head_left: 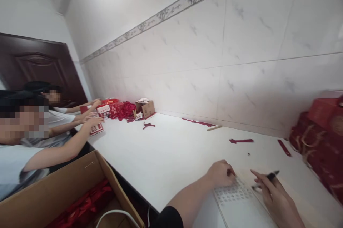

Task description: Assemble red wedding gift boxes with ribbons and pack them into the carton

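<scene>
Pen (273, 175): plastic; sheet (238, 212): matt paper; tbl (160, 156): smooth, semi-gloss; box (53, 196): matt cardbd; wall tiles (171, 71): glossy.

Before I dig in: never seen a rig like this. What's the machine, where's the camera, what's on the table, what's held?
No machine here: just a person's bare hands. There is one picture, from a camera worn on their head, looking forward and down.

The right hand holds a black pen. The left hand rests at the upper edge of a sheet with rows of small marks, too small to read.

On the white table lie dark red strips; dark red bags stand at the right. Co-workers' hands work at the far end, and an open cardboard box sits at the lower left.
</scene>
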`<state>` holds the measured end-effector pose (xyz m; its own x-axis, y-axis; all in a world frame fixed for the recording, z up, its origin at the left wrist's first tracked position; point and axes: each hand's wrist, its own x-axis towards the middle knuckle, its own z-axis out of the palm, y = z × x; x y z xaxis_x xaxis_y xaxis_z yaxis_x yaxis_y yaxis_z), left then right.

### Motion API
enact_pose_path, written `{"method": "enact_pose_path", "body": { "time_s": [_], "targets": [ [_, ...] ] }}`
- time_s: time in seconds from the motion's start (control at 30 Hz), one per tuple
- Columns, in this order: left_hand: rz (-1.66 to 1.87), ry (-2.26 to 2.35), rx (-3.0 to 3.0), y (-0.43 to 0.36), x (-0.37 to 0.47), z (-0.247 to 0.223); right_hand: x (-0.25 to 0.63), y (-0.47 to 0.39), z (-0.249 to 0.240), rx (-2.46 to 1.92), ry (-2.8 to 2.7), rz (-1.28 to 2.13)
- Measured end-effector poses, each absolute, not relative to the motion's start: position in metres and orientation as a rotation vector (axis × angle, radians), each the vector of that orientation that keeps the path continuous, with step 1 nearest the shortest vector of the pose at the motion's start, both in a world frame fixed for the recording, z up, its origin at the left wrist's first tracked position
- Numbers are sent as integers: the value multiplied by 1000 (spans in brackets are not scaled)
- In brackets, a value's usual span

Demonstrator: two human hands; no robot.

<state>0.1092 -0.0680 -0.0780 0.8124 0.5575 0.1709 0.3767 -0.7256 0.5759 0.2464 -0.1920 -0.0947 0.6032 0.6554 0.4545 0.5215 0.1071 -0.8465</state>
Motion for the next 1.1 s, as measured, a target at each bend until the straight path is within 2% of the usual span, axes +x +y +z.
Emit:
{"method": "enact_pose_path", "body": {
  "time_s": [0.1,0.37,0.73,1.1],
  "targets": [
    [450,661,2444,-67,108,-76,241,-198,-82,-1666,-924,154],
    [433,671,2419,-69,106,-74,241,-199,-67,-1400,-672,485],
    [424,688,2445,-70,108,-73,236,-197,-71,-1606,-751,443],
    [411,672,2452,-71,107,-72,236,-196,-71,-1620,-730,473]
  ]
}}
